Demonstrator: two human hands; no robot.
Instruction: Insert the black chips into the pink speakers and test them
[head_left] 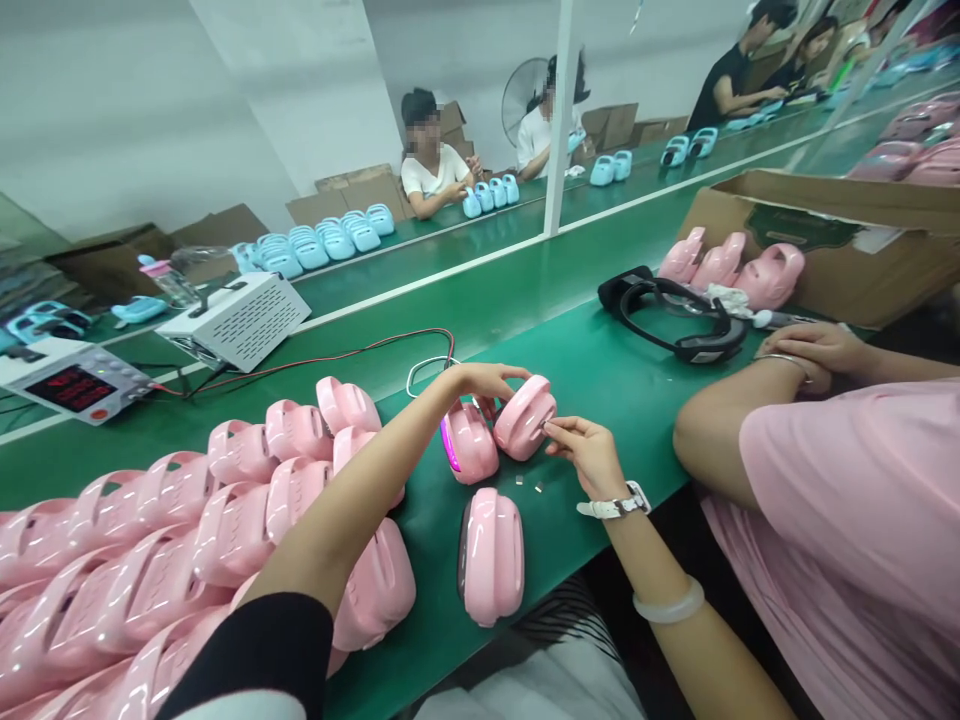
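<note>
My left hand reaches over a glossy pink handled device with a purple-lit edge. Its fingers are closed on the top of a second, tilted pink device. At that device's right side, my right hand pinches something too small to make out, fingertips at the casing. Two tiny pale pieces lie on the green table just below. Nearer me stands another pink device with a dark face on its left.
Rows of pink devices fill the left. Behind them is a power supply with a red wire. At right are a black headset, a cardboard box and a seated person in pink. Co-workers sit beyond the conveyor.
</note>
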